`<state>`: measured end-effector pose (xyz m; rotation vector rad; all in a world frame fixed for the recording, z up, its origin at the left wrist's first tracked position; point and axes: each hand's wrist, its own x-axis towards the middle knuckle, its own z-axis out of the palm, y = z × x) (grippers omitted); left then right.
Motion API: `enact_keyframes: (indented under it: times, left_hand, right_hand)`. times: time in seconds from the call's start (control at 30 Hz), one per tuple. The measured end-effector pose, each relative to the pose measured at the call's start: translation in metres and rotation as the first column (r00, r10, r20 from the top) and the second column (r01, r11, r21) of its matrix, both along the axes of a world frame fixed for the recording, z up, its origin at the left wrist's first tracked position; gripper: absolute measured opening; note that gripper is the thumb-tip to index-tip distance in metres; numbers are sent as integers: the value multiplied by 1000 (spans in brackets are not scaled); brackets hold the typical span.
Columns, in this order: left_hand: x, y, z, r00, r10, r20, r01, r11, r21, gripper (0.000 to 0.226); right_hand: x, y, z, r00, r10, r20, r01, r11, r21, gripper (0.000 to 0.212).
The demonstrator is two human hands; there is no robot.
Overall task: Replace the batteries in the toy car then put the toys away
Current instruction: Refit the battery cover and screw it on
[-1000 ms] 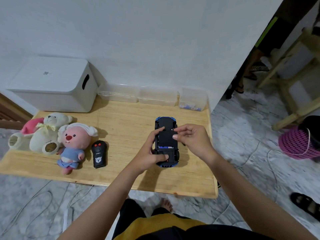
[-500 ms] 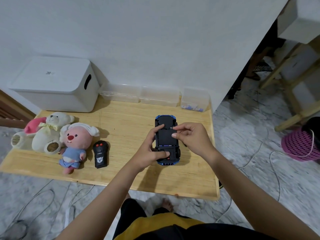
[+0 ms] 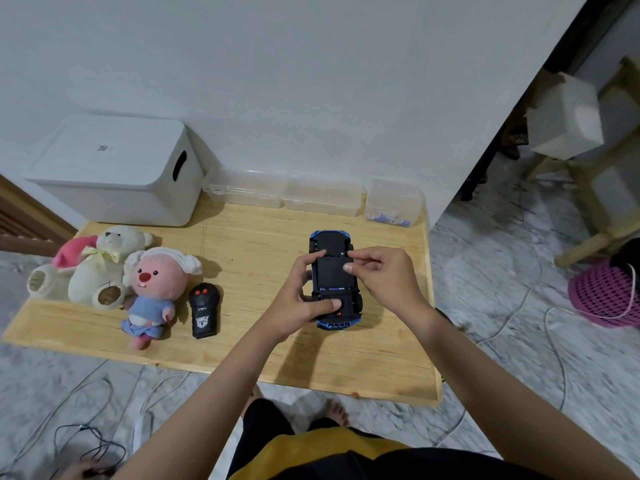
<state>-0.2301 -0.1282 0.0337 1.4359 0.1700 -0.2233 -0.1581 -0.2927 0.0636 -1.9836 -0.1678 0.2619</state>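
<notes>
Down at the near edge: bent knees, a yellow shirt hem, bare toes on marbled floor, loose cables trailing off left. Up along both forearms to the toy car [image 3: 335, 277], flipped belly-up on the worktop [image 3: 242, 344], right of centre, blue bodywork just peeking round the black underside. Left hand [image 3: 302, 299] clamped round the car's left flank, thumb pressed flat across the near end, fingers curled over the far side of the chassis. Right hand [image 3: 381, 275] hooked in from the other side, thumb and forefinger tips pinched down on the flat panel in the middle, which looks very much like the battery cover. Cover apparently shut; impossible to say from here whether a screw or a latch holds it. Early days, by the look of it: opening step in hand, no loose batteries in sight anywhere. Next move probably calls for a firm hold from the left and a slide or pry at the cover's edge from the right.

Further left, well apart from the car: a black remote [image 3: 204, 311] lying flat, a pink plush [image 3: 152, 289] touching a cream teddy [image 3: 104, 268]. Beyond, hard against the white wall, a white lidded storage box [image 3: 117, 171] and a row of clear plastic containers [image 3: 311, 195]. Off right, a wooden stool leg and a purple basket [image 3: 606, 296] on the floor.
</notes>
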Motion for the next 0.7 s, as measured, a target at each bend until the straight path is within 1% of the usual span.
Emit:
enact_keyframes:
  times: [0.13, 0.27, 0.4, 0.57, 0.7]
  left_hand:
    - [0, 1, -1, 1000, 5, 10, -5, 1000, 0, 78]
    - [0, 2, -2, 1000, -1, 18, 1, 1000, -6, 81]
    - [0, 3, -3, 1000, 4, 14, -4, 1000, -8, 77]
    - [-1, 4, -3, 1000, 20, -1, -20, 1000, -9, 76]
    - [-2, 6, -3, 1000, 24, -11, -25, 999, -21, 77]
  right_hand:
    - [2, 2, 0, 1000, -8, -9, 8, 1000, -9, 19]
    - [4, 2, -2, 998, -25, -62, 28, 999, 41, 15]
    - [3, 4, -5, 997, -43, -60, 46, 998, 44, 17]
    - [-1, 8, -7, 998, -65, -8, 65, 998, 6, 19]
    - [2, 10, -9, 996, -72, -43, 73, 997, 13, 14]
